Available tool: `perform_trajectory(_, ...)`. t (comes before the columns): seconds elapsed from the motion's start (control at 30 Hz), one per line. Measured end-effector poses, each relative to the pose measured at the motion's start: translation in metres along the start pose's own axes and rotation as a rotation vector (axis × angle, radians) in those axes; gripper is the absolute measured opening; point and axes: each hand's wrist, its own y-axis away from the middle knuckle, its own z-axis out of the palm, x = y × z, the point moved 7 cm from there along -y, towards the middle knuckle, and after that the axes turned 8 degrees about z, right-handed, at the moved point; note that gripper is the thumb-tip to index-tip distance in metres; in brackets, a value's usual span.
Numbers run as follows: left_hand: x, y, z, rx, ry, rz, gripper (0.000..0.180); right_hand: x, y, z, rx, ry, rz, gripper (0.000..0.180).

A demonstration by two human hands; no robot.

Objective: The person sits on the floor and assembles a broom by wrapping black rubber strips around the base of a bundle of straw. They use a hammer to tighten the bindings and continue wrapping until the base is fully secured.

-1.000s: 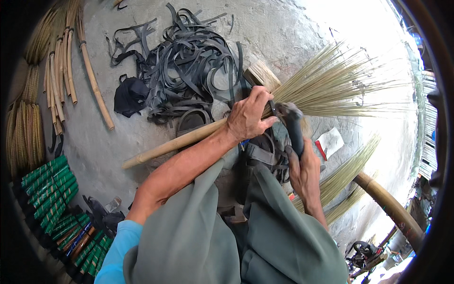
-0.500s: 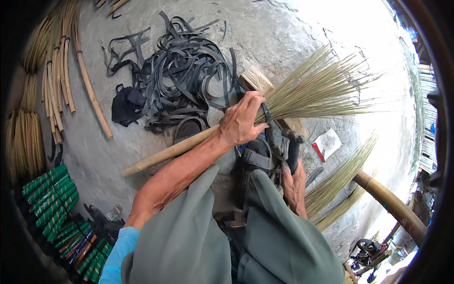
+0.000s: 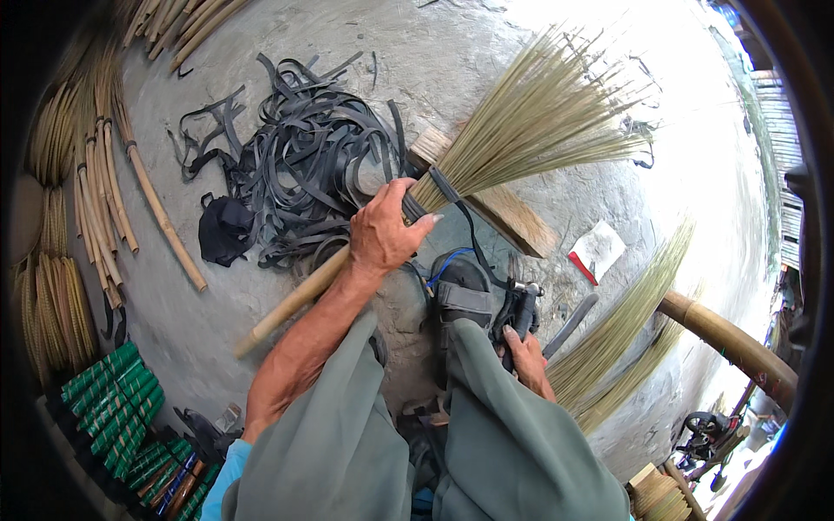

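My left hand [image 3: 383, 230] is closed round the neck of a grass broom, where the bristles [image 3: 543, 122] meet the bamboo handle [image 3: 291, 304]. A black rubber strap [image 3: 445, 185] wraps the broom just beyond my fingers, its loose tail hanging toward my sandalled foot [image 3: 463, 291]. Under the bristles lies a wooden block [image 3: 512, 219]. Low beside my right knee, my right hand [image 3: 527, 360] grips a hammer [image 3: 525, 310] by its dark handle, the metal head pointing up. Some dark items next to the hammer are hard to make out.
A tangle of black rubber strips [image 3: 304, 156] lies at the left, with a black cloth [image 3: 226, 230] beside it. Loose bristle bundles [image 3: 625, 321], a knife-like blade [image 3: 571, 325] and a red-and-white packet [image 3: 597, 252] are at the right. Bamboo-handled bundles [image 3: 165, 213] line the far left.
My left hand has slid down and left along the broom, exposing the strapped neck. My right hand has lowered with the hammer, away from the block. The view has shifted slightly.
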Motion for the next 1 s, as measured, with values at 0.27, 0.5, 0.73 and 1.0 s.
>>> perform_trajectory(0.27,-0.028,-0.001,0.004,-0.161,0.365,-0.117,0.071,-0.068,0.023,-0.011,0.276,1.106,-0.228,0.059)
perform_trajectory(0.5,-0.054,0.008,0.022,-0.326,0.737,-0.472,0.074,-0.162,0.051,0.046,0.277,0.729,-0.650,0.036)
perform_trajectory(0.73,-0.045,0.004,0.022,-0.221,0.539,-0.325,0.073,-0.202,0.004,0.159,-0.208,0.178,-0.549,0.044)
perform_trajectory(1.0,-0.007,0.009,0.026,-0.128,0.299,-0.108,0.059,-0.189,0.003,0.176,-0.319,-0.208,-0.262,0.034)
